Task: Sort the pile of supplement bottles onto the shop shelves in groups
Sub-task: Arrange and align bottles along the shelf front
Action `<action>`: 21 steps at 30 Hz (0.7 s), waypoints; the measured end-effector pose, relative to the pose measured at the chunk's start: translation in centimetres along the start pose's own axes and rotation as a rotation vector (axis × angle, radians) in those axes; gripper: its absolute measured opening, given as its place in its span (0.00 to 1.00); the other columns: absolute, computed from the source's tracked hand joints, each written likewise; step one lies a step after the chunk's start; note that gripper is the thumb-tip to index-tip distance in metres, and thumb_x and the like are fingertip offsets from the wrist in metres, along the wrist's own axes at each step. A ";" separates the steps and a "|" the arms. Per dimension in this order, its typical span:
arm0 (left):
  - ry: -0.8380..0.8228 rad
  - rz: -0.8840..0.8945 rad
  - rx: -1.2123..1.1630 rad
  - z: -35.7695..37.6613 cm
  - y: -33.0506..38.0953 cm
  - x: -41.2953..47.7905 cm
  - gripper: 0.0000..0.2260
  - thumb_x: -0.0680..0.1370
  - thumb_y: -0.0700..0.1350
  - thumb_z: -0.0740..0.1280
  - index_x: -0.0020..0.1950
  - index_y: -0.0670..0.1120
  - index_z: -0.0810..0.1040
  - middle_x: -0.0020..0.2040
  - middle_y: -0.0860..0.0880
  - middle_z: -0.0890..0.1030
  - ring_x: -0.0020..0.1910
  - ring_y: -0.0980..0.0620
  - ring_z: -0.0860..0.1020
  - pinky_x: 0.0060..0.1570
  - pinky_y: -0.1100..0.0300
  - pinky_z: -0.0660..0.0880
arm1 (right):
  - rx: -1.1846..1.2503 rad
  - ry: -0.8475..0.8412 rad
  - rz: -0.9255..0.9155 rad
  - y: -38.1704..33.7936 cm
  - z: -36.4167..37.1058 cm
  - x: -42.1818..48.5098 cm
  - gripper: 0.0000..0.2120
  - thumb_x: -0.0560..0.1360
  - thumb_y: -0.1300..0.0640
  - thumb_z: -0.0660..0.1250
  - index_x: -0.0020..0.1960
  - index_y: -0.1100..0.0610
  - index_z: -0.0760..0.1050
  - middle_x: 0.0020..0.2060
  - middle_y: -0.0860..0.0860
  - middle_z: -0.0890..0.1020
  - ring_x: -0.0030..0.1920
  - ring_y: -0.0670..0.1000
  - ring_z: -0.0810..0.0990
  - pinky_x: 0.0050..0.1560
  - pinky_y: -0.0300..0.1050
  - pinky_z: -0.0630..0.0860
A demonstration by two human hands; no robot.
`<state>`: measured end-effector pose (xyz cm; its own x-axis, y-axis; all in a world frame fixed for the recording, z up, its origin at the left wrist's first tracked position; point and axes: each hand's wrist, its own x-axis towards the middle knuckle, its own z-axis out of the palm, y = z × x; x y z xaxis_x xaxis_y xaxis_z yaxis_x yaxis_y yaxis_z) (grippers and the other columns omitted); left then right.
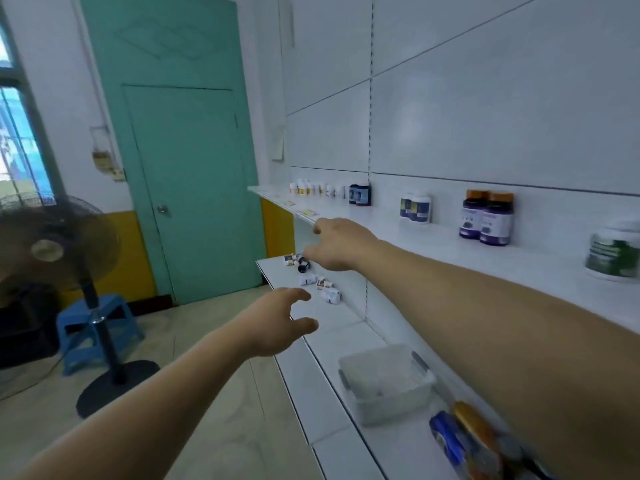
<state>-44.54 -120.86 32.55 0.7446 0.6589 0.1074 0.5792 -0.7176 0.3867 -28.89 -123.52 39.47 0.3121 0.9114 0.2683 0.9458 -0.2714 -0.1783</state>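
Bottles point(308, 279) lie tipped over in a loose pile at the far end of the lower shelf point(332, 317), right of the fan point(52, 247) and teal door point(194, 168). Left hand point(277, 320) hovers at that shelf's front edge, fingers spread and curved, holding nothing. Right hand point(337, 245) reaches at the pile, thumb and fingers apart, nothing gripped; can't tell if it's touching one. Upper shelf point(433, 237) has standing bottles point(318, 190) in groups, purple ones point(486, 220) further right.

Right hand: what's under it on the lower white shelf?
Small white and dark supplement bottles lie scattered on the lower white shelf beneath the right hand. The hand hides any nearer the wall.
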 end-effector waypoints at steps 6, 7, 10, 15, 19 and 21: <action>0.007 -0.072 0.006 -1.5 -9.3 11.5 0.25 0.77 0.56 0.66 0.71 0.52 0.67 0.71 0.51 0.69 0.67 0.51 0.69 0.64 0.59 0.66 | 0.007 -0.055 -0.008 -1.0 5.0 14.9 0.26 0.75 0.41 0.61 0.69 0.54 0.67 0.65 0.54 0.74 0.60 0.56 0.75 0.58 0.53 0.74; -0.001 -0.078 0.014 -1.6 -11.0 13.2 0.25 0.77 0.56 0.66 0.72 0.52 0.67 0.71 0.51 0.68 0.68 0.51 0.69 0.64 0.59 0.66 | 0.004 -0.063 -0.016 -1.4 6.3 16.9 0.27 0.76 0.40 0.61 0.69 0.54 0.67 0.65 0.54 0.74 0.61 0.57 0.74 0.58 0.52 0.74; -0.016 -0.090 0.007 -1.9 -16.6 18.6 0.25 0.77 0.55 0.66 0.72 0.51 0.66 0.72 0.50 0.68 0.67 0.51 0.69 0.64 0.59 0.66 | 0.023 -0.079 -0.019 -2.6 10.6 23.1 0.27 0.76 0.40 0.61 0.70 0.54 0.66 0.66 0.54 0.72 0.62 0.57 0.73 0.59 0.53 0.73; -0.074 -0.063 -0.043 -1.3 -26.7 27.1 0.24 0.77 0.54 0.65 0.72 0.50 0.66 0.72 0.50 0.68 0.68 0.50 0.68 0.64 0.59 0.66 | 0.060 -0.137 0.081 -3.9 19.1 32.8 0.26 0.76 0.41 0.61 0.68 0.55 0.68 0.59 0.55 0.75 0.57 0.57 0.74 0.52 0.48 0.72; -0.186 -0.083 -0.088 -0.2 -34.4 32.9 0.24 0.77 0.54 0.65 0.71 0.50 0.67 0.71 0.49 0.68 0.67 0.50 0.69 0.65 0.58 0.66 | 0.070 -0.267 0.238 -3.6 26.2 39.2 0.29 0.75 0.41 0.60 0.72 0.55 0.66 0.69 0.56 0.71 0.65 0.58 0.71 0.61 0.50 0.71; -0.239 -0.079 -0.050 0.6 -37.6 36.2 0.24 0.77 0.55 0.65 0.71 0.50 0.68 0.70 0.48 0.69 0.65 0.49 0.70 0.63 0.58 0.68 | 0.090 -0.304 0.321 -2.6 29.4 41.4 0.29 0.75 0.41 0.60 0.71 0.55 0.66 0.68 0.56 0.72 0.64 0.58 0.72 0.61 0.50 0.72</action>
<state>-39.20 -70.18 21.29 0.7584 0.6360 -0.1427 0.6261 -0.6499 0.4308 -21.09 -75.93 23.21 0.5354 0.8384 -0.1022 0.7894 -0.5397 -0.2924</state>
